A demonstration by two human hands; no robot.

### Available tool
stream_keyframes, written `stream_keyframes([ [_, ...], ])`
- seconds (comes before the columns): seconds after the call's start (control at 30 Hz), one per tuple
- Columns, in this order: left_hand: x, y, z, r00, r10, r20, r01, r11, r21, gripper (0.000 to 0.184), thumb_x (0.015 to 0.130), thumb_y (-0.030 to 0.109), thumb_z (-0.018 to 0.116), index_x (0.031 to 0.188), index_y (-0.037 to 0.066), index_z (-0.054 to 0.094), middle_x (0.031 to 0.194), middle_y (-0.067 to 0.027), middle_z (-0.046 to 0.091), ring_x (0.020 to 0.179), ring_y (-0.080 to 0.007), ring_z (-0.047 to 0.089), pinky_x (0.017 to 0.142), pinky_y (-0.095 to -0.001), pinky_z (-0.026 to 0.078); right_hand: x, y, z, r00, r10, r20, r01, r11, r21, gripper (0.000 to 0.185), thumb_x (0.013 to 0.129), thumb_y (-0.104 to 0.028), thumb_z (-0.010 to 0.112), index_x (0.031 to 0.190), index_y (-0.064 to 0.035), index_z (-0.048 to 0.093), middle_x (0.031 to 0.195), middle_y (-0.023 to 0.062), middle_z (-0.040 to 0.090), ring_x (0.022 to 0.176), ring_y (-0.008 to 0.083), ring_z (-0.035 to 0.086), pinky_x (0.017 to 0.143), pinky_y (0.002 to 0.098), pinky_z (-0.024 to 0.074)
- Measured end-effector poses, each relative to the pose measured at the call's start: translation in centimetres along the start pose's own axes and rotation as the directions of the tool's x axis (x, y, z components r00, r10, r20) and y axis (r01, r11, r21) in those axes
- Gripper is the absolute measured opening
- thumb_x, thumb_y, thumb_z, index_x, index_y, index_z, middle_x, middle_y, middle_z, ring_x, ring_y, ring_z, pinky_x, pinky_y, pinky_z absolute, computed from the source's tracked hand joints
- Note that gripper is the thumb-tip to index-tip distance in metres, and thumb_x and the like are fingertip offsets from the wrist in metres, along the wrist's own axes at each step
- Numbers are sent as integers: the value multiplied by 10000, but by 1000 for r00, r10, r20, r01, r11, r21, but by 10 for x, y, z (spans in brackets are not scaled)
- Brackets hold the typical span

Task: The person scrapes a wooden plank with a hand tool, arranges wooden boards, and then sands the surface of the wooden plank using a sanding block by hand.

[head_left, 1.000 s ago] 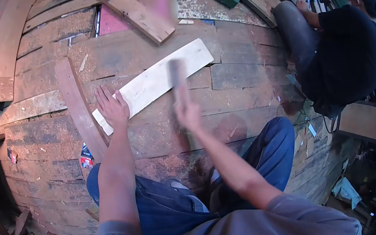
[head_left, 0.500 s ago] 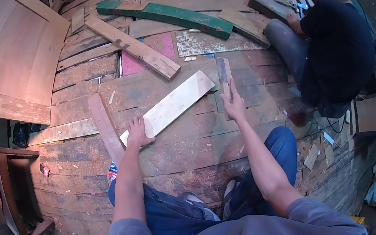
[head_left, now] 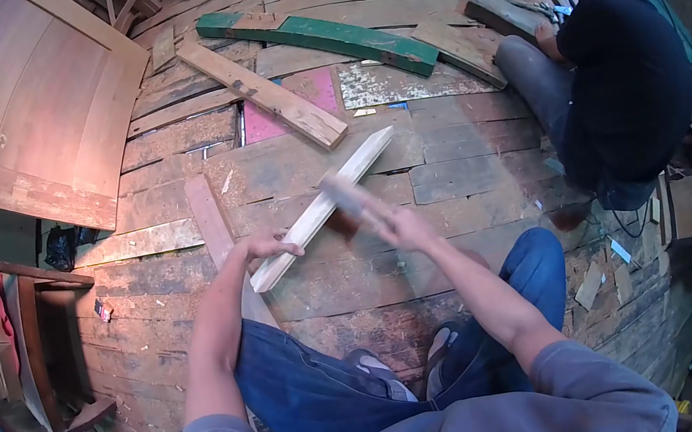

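A pale board [head_left: 327, 203] is tilted up onto its edge, its lower end resting over a reddish plank [head_left: 209, 212]. My left hand [head_left: 270, 247] is closed around the board near that lower end. In my right hand [head_left: 401, 227] is a wooden tool [head_left: 348, 196], blurred by motion, with its far end close to the board's side. What kind of tool it is cannot be made out. Beyond the board lies a brown beam [head_left: 265, 96].
A green beam [head_left: 333, 38] lies farther off. At the right a person in dark clothes [head_left: 628, 74] sits by a grey timber [head_left: 505, 14]. A large wooden panel [head_left: 23, 116] and a wooden frame [head_left: 35, 354] stand at the left. Shavings litter the plank floor [head_left: 333, 297].
The pale board has turned from lying flat onto its edge. My left hand went from pressing on it to gripping it. My right hand and the tool moved left, toward the board.
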State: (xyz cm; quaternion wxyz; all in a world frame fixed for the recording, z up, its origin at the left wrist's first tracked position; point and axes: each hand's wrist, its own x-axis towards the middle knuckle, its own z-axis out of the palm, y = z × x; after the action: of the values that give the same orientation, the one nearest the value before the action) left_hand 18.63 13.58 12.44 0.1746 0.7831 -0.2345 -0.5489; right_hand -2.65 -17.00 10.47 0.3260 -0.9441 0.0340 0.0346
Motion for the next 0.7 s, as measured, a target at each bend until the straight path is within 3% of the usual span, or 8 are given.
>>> stream_keyframes([
  [0.07,0,-4,6,999,44,11,-42,991,-126,869,690,588,811,1389,115,602,1381,-112,589,1240,-250,539,1011,-395,453,17,27,9,956,111,-271,-74,987,144,710,908,-298,637,1552,-333,341,1042,264,691,858,413,702,756,509,564],
  [0.17,11,-10,5,992,-74,98,91,979,-182,808,715,536,814,1376,116,613,1386,-74,581,1205,-228,542,1003,-385,447,36,15,34,913,281,-297,-198,939,281,640,908,-366,626,1505,-271,417,986,286,682,857,470,672,749,551,549],
  [0.27,20,-42,9,991,118,69,-84,924,-373,825,728,529,801,1405,111,580,1383,-53,580,1184,-221,542,977,-365,456,5,-42,44,941,-259,-217,319,893,316,598,929,-431,600,1486,-270,455,940,266,694,839,494,672,755,533,555],
  [0.33,0,-39,3,996,15,84,20,914,-406,853,757,541,762,1429,70,533,1336,-122,602,1128,-241,588,948,-378,476,23,-8,36,965,-260,-28,262,964,56,617,932,-444,597,1504,-278,436,972,264,703,848,468,692,768,521,564],
  [0.4,-4,-64,10,990,-28,138,110,763,-637,869,757,548,751,1427,44,522,1308,-164,613,1089,-257,616,928,-390,491,43,-6,-14,971,223,90,-238,942,237,638,923,-457,607,1507,-265,438,1075,272,693,944,438,699,816,498,569],
  [0.5,-38,-24,2,988,-135,75,147,675,-723,883,716,573,759,1385,34,554,1260,-192,634,1041,-275,649,875,-406,526,77,22,-7,938,319,-134,-284,931,228,713,905,-347,671,1548,-244,383,970,247,713,763,360,706,785,450,577],
  [0.6,-18,-53,12,986,-121,112,162,587,-794,830,776,575,691,1377,19,554,1232,-208,649,1005,-297,662,867,-426,530,58,-18,43,978,-63,-200,127,938,321,684,907,-384,650,1532,-277,394,1168,263,672,1022,403,685,898,472,553],
  [0.7,-9,-71,12,994,-79,73,105,572,-813,752,852,547,643,1377,16,555,1212,-199,669,987,-296,682,881,-433,537,34,-51,24,949,-264,169,220,945,241,703,896,-362,658,1537,-284,381,1128,273,678,992,429,681,899,508,543],
])
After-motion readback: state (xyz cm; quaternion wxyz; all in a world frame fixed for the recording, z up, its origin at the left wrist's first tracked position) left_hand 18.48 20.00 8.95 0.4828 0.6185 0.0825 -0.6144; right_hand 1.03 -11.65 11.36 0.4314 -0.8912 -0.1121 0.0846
